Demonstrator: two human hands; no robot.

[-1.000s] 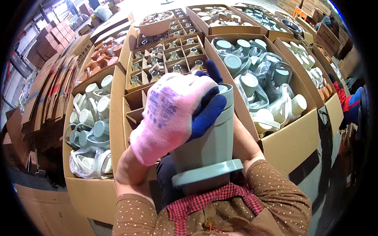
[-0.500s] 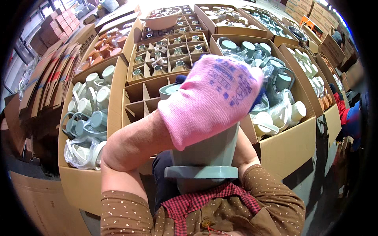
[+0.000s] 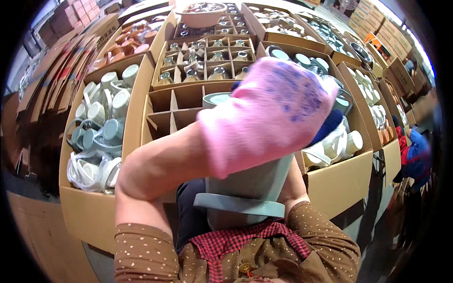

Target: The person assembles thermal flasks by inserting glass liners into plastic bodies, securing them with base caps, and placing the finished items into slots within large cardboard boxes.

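A tall grey-green plastic thermos casing (image 3: 255, 181) stands in front of my body, with a curved handle (image 3: 238, 205) at its lower end. Bent across it is my left arm, and my left hand (image 3: 271, 113), in a pink glove with blue print, curls over the upper part. Its fingers bend down out of sight, and dark blue glove material (image 3: 329, 126) shows beneath. My right forearm (image 3: 296, 181) runs up behind the casing; the right hand is hidden by the pink glove. Beside the left wrist, a pale green round top (image 3: 216, 99) is partly covered.
A divided carton (image 3: 158, 111) lies ahead, with another carton of silvery glass liners (image 3: 218, 73) beyond. White and blue-grey plastic jugs (image 3: 112, 129) fill the left carton. More jugs (image 3: 349, 144) sit at right. Flattened cardboard (image 3: 61, 75) leans far left; another person (image 3: 417, 153) is far right.
My left hand has shifted a little to the right over the casing, exposing more dark blue glove beneath it. The whole view has tilted slightly.
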